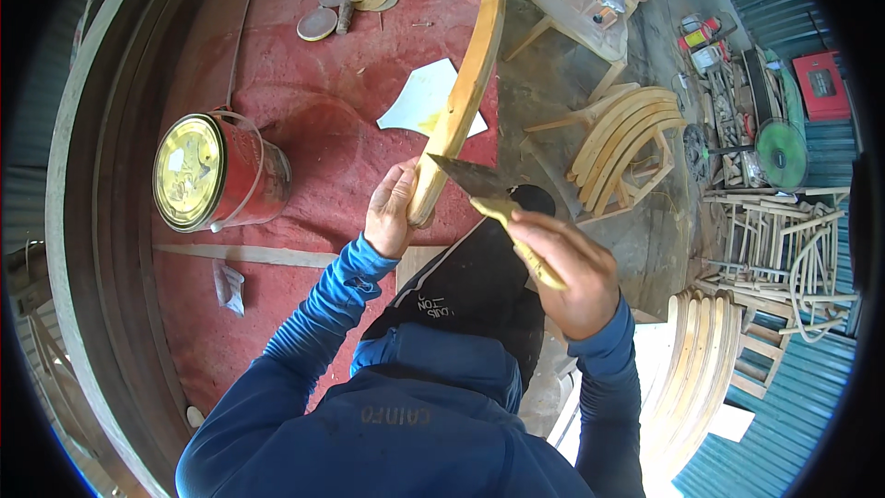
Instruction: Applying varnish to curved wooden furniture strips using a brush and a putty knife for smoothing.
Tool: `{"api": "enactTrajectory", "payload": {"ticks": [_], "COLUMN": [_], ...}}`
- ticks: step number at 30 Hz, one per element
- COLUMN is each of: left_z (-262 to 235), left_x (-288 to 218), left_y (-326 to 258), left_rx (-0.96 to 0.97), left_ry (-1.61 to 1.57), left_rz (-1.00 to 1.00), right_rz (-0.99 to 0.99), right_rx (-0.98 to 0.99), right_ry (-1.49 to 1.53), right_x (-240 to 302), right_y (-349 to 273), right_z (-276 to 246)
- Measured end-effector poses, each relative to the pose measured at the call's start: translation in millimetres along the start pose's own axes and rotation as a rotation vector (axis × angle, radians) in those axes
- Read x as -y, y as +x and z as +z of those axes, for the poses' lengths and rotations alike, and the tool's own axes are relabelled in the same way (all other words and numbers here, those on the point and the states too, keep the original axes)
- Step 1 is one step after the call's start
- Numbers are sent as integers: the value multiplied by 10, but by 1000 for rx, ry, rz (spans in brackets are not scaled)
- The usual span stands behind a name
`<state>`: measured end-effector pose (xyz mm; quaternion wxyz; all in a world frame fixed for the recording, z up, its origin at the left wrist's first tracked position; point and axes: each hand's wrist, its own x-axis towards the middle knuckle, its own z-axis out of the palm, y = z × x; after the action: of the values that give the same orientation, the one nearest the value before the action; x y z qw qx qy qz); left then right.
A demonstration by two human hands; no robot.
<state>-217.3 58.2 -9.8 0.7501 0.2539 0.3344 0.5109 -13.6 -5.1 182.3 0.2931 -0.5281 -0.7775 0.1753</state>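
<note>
My left hand [391, 210] is closed round the lower end of a long, curved piece of light wood [473, 65], which rises away from me and bends at its far end. In my right hand [583, 278] is a putty knife [498, 207] with a yellow handle and a dark, broad blade. The blade's corner lies over the wood just above my left fingers; whether it touches cannot be made out. Beneath the wood, a white angular sheet [411, 100] carries a yellowish smear of paste.
A red bucket [263, 171] with a yellowish lid stands left on the red surface [313, 65]. Round discs [317, 24] lie farther back. Curved wooden pieces are stacked at right [627, 143] and lower right [696, 378]. A green fan [781, 149] is at far right.
</note>
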Motion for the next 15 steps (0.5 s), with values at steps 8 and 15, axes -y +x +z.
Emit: {"api": "enactTrajectory", "payload": {"ticks": [8,15], "left_z": [-35,-27], "left_x": [-76,-204], "left_y": [-10,14], "left_rx": [15,125], "left_ry": [-119,-319], "left_rz": [-37,-36], "right_rz": [144,-65], "right_rx": [-25,-178], "right_ry": [151,119], "right_x": [-1,-98], "right_y": [-249,-411], "right_z": [6,344]}}
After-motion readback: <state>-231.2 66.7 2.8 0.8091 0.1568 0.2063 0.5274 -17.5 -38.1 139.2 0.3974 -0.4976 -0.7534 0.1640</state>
